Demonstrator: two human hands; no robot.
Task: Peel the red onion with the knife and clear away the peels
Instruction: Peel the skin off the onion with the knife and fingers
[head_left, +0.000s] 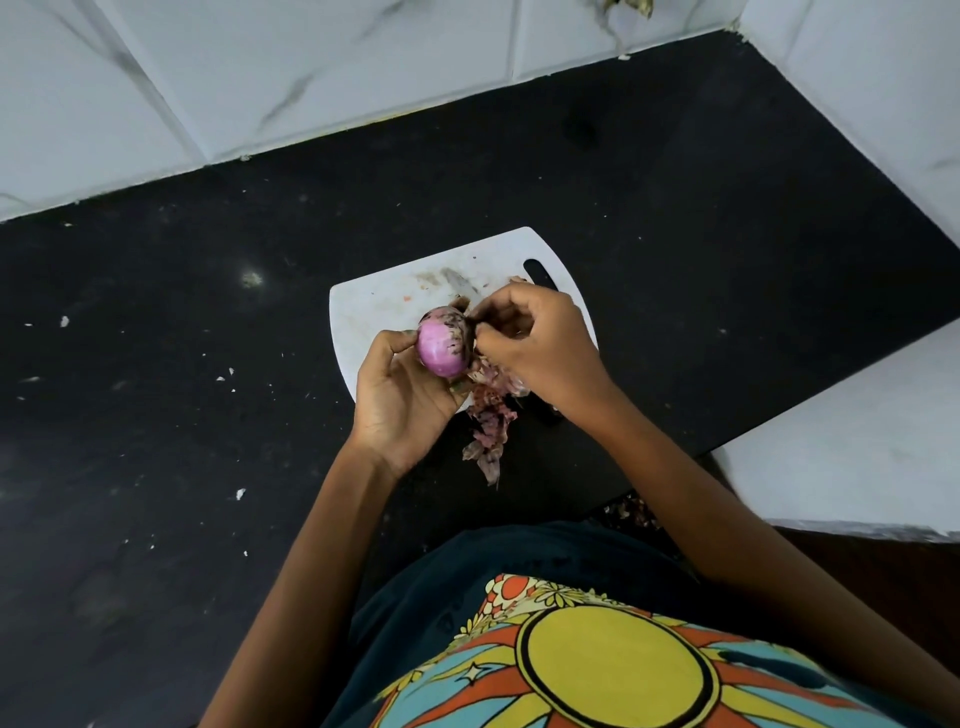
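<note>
My left hand cups the glossy pink-purple red onion, fingers curled round it, above the near edge of the white plastic cutting board. My right hand, at the onion's three o'clock, pinches a dark strip of skin. I should tug along the curve, turning the bulb slowly. The papery purple peels lie at five o'clock on the black speckled counter. I cannot see the knife.
</note>
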